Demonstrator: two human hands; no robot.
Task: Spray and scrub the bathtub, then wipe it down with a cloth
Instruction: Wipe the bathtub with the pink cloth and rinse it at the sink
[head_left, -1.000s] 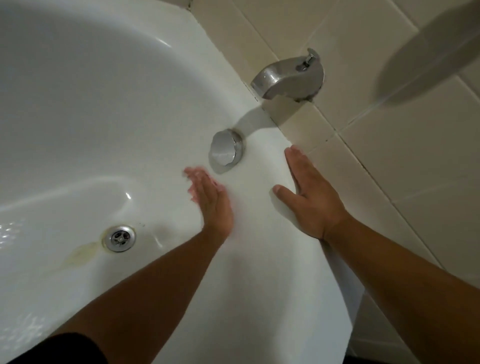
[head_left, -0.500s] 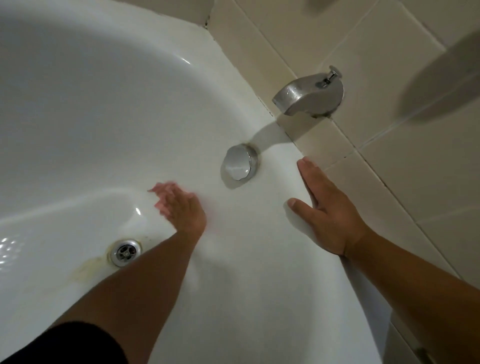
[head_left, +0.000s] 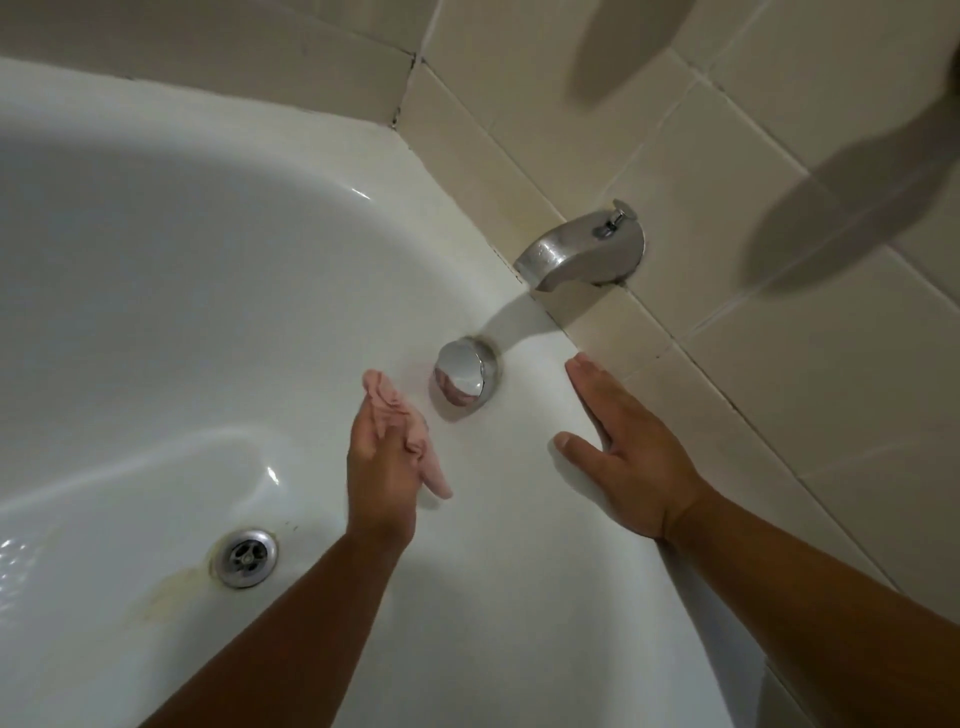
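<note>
Wiping stage under way, by my reading: left hand (head_left: 382, 467) pinches bunched pink cloth (head_left: 402, 423) between thumb and fingers, at bathtub (head_left: 156, 270) inner wall just beside chrome overflow cap (head_left: 465, 376). Right hand (head_left: 631, 460) spread flat, braced on rim below spout (head_left: 582, 249). No spray bottle or scrubber visible, so those steps likely done. Left to wipe: yellowish stain (head_left: 166, 597) beside drain (head_left: 245, 558), floor, far wall. No brand, label or writing readable anywhere.
</note>
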